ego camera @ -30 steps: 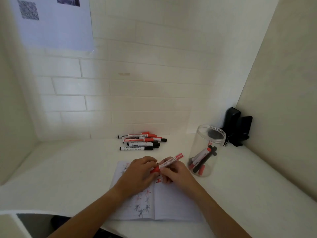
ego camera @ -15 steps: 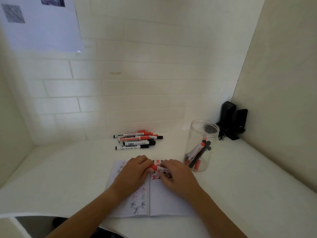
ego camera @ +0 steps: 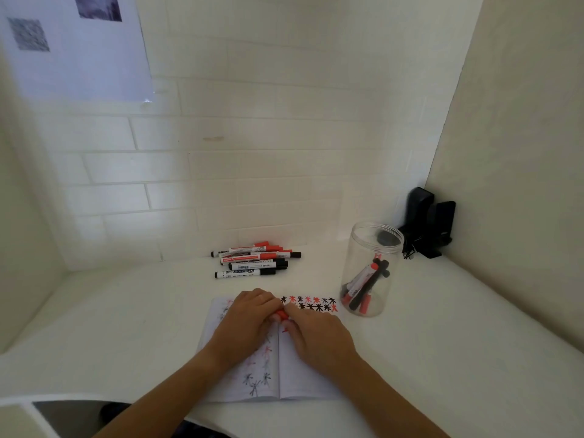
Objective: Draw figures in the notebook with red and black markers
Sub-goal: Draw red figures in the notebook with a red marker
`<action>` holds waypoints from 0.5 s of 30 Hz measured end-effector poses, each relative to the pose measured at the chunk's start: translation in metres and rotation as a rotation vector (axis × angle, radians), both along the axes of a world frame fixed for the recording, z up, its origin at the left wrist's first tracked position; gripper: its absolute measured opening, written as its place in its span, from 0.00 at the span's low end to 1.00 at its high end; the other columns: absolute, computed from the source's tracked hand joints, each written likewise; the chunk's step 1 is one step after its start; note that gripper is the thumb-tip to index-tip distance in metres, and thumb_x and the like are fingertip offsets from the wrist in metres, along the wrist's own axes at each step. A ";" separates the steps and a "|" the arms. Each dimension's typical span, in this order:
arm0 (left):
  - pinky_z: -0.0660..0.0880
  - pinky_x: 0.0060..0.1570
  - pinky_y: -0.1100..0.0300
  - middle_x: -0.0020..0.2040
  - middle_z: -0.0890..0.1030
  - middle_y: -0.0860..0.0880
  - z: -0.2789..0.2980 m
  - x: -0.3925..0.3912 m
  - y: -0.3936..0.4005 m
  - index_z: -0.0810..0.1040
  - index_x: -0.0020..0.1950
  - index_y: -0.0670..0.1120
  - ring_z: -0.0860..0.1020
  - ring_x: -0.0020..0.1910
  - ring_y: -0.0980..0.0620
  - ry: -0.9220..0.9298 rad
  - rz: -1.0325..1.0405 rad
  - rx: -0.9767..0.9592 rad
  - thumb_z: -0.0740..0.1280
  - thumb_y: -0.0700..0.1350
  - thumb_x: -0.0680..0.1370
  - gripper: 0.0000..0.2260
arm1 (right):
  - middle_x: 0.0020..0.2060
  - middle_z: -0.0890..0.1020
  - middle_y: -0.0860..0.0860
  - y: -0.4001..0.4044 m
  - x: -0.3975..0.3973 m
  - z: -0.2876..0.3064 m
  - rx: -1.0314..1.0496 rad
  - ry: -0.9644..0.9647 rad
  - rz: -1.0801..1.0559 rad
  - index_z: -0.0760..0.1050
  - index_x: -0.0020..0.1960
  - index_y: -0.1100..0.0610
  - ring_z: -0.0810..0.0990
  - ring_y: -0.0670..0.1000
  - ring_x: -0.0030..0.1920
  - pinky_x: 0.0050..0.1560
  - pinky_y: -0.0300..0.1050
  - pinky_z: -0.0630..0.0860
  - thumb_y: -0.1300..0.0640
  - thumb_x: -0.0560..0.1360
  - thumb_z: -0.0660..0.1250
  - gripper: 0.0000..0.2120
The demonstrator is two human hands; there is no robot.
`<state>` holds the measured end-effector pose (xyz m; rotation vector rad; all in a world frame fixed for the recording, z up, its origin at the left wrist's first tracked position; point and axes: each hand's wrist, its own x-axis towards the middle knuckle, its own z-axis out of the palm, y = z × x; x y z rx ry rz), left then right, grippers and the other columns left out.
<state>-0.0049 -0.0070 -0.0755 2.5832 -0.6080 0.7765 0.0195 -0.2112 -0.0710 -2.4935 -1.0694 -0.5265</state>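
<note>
An open notebook (ego camera: 303,379) lies on the white desk, with red and black star figures along the top of its right page and faint ones on the left page. My left hand (ego camera: 245,324) and my right hand (ego camera: 319,335) meet over the spine, both closed on a red marker (ego camera: 282,314). Only its red end shows between the fingers; the barrel is hidden under my right hand.
Several red and black markers (ego camera: 256,262) lie in a pile behind the notebook. A clear plastic jar (ego camera: 368,270) with more markers stands to the right. A black device (ego camera: 426,222) sits in the back right corner. Walls close in on three sides.
The red marker was tilted up and plainly visible in my hands; now it is lowered and mostly covered by them. The hands have drawn closer together over the spine.
</note>
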 end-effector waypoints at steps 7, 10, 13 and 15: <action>0.67 0.51 0.63 0.46 0.75 0.58 -0.001 0.001 -0.003 0.75 0.52 0.53 0.72 0.44 0.60 -0.018 0.161 -0.078 0.54 0.54 0.85 0.12 | 0.49 0.85 0.48 -0.007 0.003 0.007 0.006 0.038 -0.088 0.66 0.73 0.45 0.85 0.52 0.46 0.46 0.48 0.81 0.38 0.84 0.45 0.23; 0.73 0.61 0.56 0.57 0.79 0.56 -0.003 0.005 0.001 0.74 0.64 0.51 0.76 0.56 0.57 0.087 0.335 -0.213 0.54 0.54 0.85 0.14 | 0.50 0.82 0.47 -0.012 -0.001 0.011 0.109 0.148 -0.143 0.59 0.78 0.46 0.81 0.48 0.46 0.43 0.41 0.75 0.42 0.86 0.52 0.22; 0.59 0.77 0.52 0.76 0.67 0.53 -0.006 0.009 0.002 0.58 0.81 0.48 0.64 0.76 0.52 0.320 0.396 -0.125 0.54 0.57 0.85 0.26 | 0.52 0.80 0.47 -0.018 0.000 0.010 0.184 0.170 -0.166 0.55 0.80 0.44 0.79 0.45 0.46 0.45 0.41 0.77 0.52 0.85 0.55 0.25; 0.49 0.79 0.52 0.82 0.56 0.52 -0.007 0.011 0.001 0.49 0.83 0.49 0.53 0.81 0.53 0.417 0.392 -0.020 0.49 0.59 0.85 0.29 | 0.53 0.77 0.46 -0.022 0.004 0.007 0.201 0.169 -0.124 0.57 0.79 0.41 0.78 0.45 0.47 0.47 0.40 0.79 0.57 0.84 0.58 0.27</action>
